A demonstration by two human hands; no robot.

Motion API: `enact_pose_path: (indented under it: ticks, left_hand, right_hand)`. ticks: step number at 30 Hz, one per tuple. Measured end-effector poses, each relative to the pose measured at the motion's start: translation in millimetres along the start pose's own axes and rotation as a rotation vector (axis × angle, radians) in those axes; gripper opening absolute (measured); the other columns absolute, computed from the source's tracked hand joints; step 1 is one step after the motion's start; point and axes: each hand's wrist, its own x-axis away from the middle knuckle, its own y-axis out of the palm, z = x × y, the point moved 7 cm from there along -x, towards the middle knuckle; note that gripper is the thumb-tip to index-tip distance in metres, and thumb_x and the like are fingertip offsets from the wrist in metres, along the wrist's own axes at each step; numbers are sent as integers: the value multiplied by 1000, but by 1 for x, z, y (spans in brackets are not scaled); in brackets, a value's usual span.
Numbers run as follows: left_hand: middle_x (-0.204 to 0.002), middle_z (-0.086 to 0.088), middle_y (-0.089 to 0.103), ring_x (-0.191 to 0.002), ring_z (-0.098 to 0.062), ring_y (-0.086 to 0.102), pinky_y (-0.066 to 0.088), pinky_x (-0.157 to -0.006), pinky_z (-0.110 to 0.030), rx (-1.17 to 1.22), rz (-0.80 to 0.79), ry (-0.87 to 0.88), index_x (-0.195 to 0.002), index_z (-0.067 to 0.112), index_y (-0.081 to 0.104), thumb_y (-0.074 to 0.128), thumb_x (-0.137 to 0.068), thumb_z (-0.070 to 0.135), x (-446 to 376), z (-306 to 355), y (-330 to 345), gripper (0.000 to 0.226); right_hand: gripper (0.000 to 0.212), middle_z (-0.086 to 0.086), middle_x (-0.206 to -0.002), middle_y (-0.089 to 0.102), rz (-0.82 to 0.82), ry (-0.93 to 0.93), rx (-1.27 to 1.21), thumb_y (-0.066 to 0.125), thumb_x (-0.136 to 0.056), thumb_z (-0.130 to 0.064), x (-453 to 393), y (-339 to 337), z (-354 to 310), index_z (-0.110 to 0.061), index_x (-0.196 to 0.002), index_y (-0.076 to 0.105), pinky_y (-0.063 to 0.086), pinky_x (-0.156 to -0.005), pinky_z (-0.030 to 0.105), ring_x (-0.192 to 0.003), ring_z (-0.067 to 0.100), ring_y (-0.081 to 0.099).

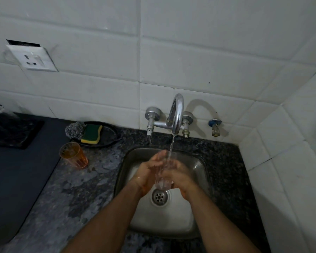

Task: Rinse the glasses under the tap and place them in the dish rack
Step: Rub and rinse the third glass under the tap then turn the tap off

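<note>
Fingers (158,157) of the left hand (148,172) and the right hand (179,174) curl round one clear glass (163,172), pinching it between both palms; its sides are mostly hidden and hard to make out. It sits under the tap (175,114), in the running stream, above the sink (199,167) drain. One orange glass (73,156) stands left of the sink on the tabletop (77,189), near one sponge (91,133).

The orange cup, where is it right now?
In the head view the orange cup stands upright on the counter, left of the sink, just in front of the sponge.
</note>
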Motion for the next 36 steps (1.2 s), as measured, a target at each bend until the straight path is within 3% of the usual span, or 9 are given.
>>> enact_pose_path:
  ticks: [3, 5, 8, 11, 16, 19, 30, 33, 36]
  left_hand:
    - [-125, -13, 74, -117, -32, 67, 54, -95, -50, -252, 92, 34, -129, 16, 73, 54, -74, 11, 2, 20, -6, 58]
    - [-112, -15, 78, -104, -33, 70, 56, -93, -51, -379, 233, 71, -111, 10, 78, 48, -81, 2, -3, 41, -14, 43]
    - [-101, -25, 75, -84, -30, 69, 59, -84, -49, -600, 549, 164, -94, 9, 72, 64, -88, 29, -22, 78, -37, 23]
    - [-96, -5, 69, -86, -24, 64, 57, -80, -40, -1191, 669, 247, -107, 14, 61, 76, -85, 52, -38, 115, -31, 46]
    - [-104, -13, 72, -93, -36, 72, 53, -73, -41, -1772, 612, 321, -120, 4, 51, 61, -95, 11, -60, 125, -5, 28]
    - [-107, -16, 74, -91, -34, 75, 57, -72, -41, -2012, 623, 312, -135, -8, 46, 55, -100, 9, -63, 120, -2, 40]
    - [-121, -24, 70, -101, -36, 73, 57, -80, -44, -2267, 521, 269, -152, -22, 18, 43, -102, 0, -61, 119, 2, 60]
    - [-122, -25, 70, -102, -36, 72, 56, -81, -44, -2235, 517, 261, -153, -22, 15, 45, -102, -1, -58, 121, 4, 63]
    - [-125, -27, 68, -106, -37, 71, 56, -85, -45, -2180, 517, 235, -154, -21, 11, 46, -101, -2, -55, 122, 4, 67]
  right_hand:
    - [47, 0, -105, 77, 67, -83, 62, 84, -74, -1, -3, 5, -3, -23, -113, 69, 59, -75, 32, -100, 20, 73]
    - [50, -2, -100, 76, 107, -132, 104, 87, -72, 0, -2, 5, -8, -23, -111, 68, 56, -73, 27, -95, 18, 72]
    - [56, -5, -100, 70, 164, -194, 148, 89, -70, 0, -2, 1, -18, -25, -113, 64, 50, -65, 22, -88, 11, 67]
    - [64, -3, -107, 69, 179, -235, 191, 91, -68, -5, -5, -3, -24, -29, -119, 62, 54, -71, 25, -94, 12, 67]
    - [62, -2, -108, 72, 162, -225, 213, 92, -62, -7, -6, -12, -24, -29, -114, 65, 60, -78, 33, -99, 17, 70]
    - [61, -3, -107, 72, 213, -241, 232, 91, -66, -7, -2, -17, -30, -26, -118, 64, 60, -77, 33, -95, 14, 69]
    - [50, -3, -93, 74, 130, -192, 515, 94, -58, -10, 11, -17, -39, -24, -100, 71, 61, -75, 35, -85, 16, 70]
    - [33, -4, -86, 74, 51, -138, 741, 92, -58, -24, 17, -20, -40, -23, -84, 72, 58, -68, 31, -81, 16, 70]
    - [33, -4, -86, 73, 5, -68, 981, 86, -62, -42, 24, -23, -39, -23, -84, 71, 59, -72, 33, -78, 15, 69]
